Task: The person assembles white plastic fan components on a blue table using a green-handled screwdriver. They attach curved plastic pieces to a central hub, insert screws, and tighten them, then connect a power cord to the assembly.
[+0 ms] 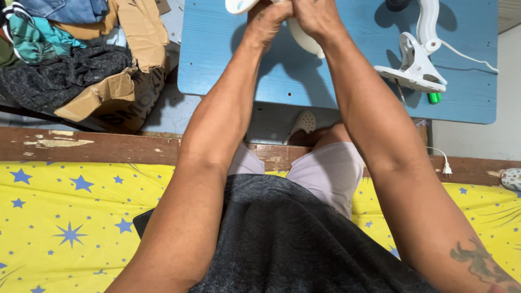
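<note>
At the top centre of the frame: both hands meet above the blue table, close together around a white object.
Left hand: the left hand is curled, its fingers seemingly closed against the white object, though the top edge of the frame cuts them off, so the exact hold cannot be told.
Right hand: the right hand is clenched over the same object from the other side; its fingertips are out of view too.
Where the object is: between the two hands, held above the table's upper middle, with one rounded white end sticking out to the left at the very top of the frame.
How it looks: smooth, white, rounded, like moulded plastic; a pale curved part hangs below the hands. Most of it is hidden, so its kind cannot be told.
Risk, slipping: the surface looks smooth, so a squeeze or twist could likely let it slide out and drop onto the table.
Risk, neighbours: a white clamp lamp with its cord sits at the upper right, a green-tipped item just beside its base; a wide elbow swing could probably knock them.
Risk, view: the work sits at the frame edge, so a poor hold would be hard to notice.
Lower frame: a yellow star-print sheet covers the seat.
</note>
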